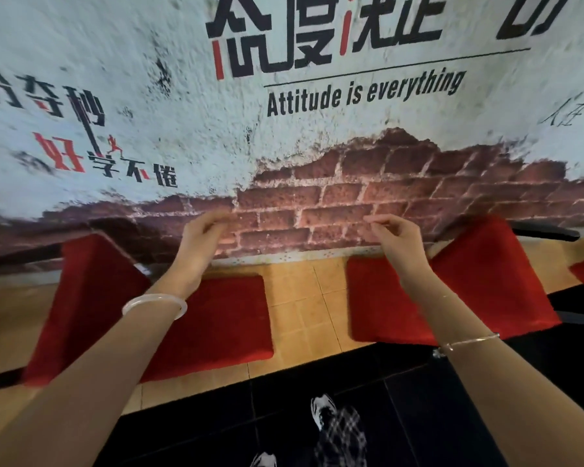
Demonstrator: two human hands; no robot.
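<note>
- Head view, one person, both forearms raised toward a wall (122, 55) with a printed mural.
- Left hand (204, 235): held up in front of the brick section (348, 193) of the mural. The fingers are bent forward toward the thumb, but the tips are blurred. Whether they close on anything, or touch the wall, cannot be told.
- Right hand (390, 232): level with the left and well apart from it, also in front of the brick section. Thumb and forefinger tips meet in a pinch and the other fingers are curled. Nothing shows between them.
- Brick section: red bricks with pale mortar along the lower wall, under a ragged edge of white plaster print, directly behind both hands.
- Lettering (364, 92): black, reads "Attitude is everything", above the brick section, with large characters higher up.
- White bangle (154, 303): on the left wrist.
- Thin bracelet (469, 342): on the right forearm.
- Left red chair (223, 318): below the left forearm, against the wall.
- Right red chair (486, 281): below the right forearm.
- Tan floor tiles (294, 298): between the two chairs.
- Black floor tiles (216, 416): nearer the person.
- Shoe (322, 411) and checked trouser leg (344, 436): at the bottom centre.
</note>
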